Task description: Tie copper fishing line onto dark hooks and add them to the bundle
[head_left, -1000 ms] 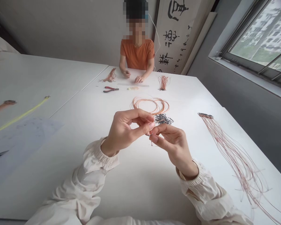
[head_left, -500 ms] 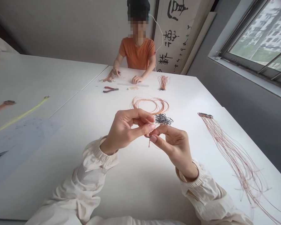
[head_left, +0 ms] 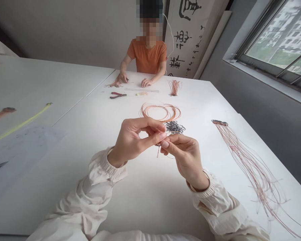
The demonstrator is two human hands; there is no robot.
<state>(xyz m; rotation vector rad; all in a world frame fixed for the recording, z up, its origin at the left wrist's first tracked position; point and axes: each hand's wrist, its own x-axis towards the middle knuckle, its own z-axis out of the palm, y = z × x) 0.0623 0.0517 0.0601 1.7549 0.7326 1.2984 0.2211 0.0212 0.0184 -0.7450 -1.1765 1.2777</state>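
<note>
White tabletop (head_left: 150, 197) lies under left fingers (head_left: 150, 142) and right fingers (head_left: 177, 150) pinching orange cord (head_left: 158, 150), part hanging just below.

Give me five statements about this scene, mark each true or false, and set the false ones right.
1. Both hands' fingers are spread wide apart. False: the left hand and right hand are pinching, close together.
2. A thin orange strand hangs below the fingers. True.
3. The pile of small dark pieces lies on the near side of the orange coil. True.
4. The red-handled pliers lie to the right of that coil. False: they lie beyond it, to the left.
5. The person across the table wears an orange top. True.
</note>
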